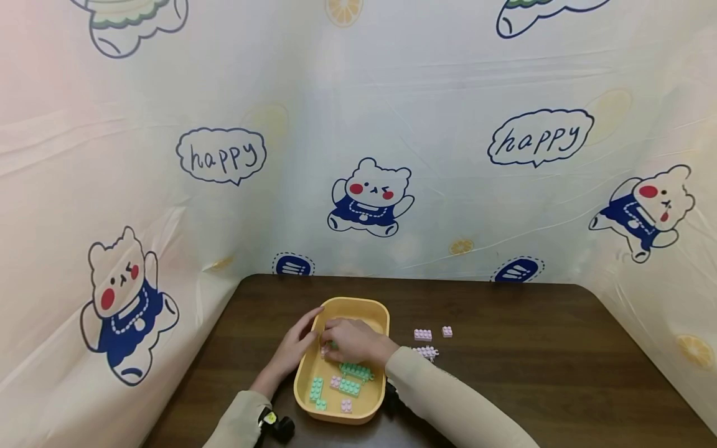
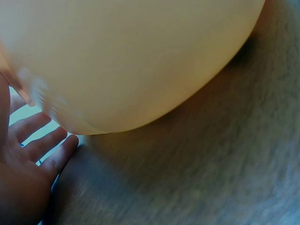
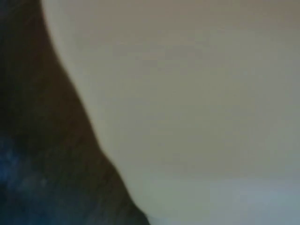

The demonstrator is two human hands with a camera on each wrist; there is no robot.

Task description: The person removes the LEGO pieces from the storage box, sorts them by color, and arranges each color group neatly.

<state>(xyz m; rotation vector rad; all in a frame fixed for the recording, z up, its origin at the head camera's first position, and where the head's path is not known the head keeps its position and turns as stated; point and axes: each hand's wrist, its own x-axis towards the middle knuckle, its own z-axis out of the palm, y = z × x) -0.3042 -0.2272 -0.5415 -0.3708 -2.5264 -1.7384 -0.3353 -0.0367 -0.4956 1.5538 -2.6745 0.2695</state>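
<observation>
A yellow tray (image 1: 305, 404) stands on the table with mint-green and pink toy building bricks inside. My left hand (image 1: 294, 346) rests at its left side, fingertips near the far-left corner, thumb at the rim. The left wrist view shows that hand's fingers (image 2: 58, 152) extended and spread against the outer wall. My right hand (image 1: 355, 341) reaches down into the tray, fingers bent over a green brick (image 1: 333, 344) and a pink brick (image 1: 323, 352); I cannot tell whether it holds either. Nearer me in the tray lie a long green brick (image 1: 356, 372) and several others.
Right of the tray, on the dark wooden table (image 1: 504, 361), lie a pink brick (image 1: 422, 335), a small pink brick (image 1: 447, 331) and a pink piece (image 1: 427, 352) partly behind the sleeve. A printed curtain (image 1: 448, 205) hangs behind. The pale sleeve (image 3: 187, 117) fills most of the right wrist view.
</observation>
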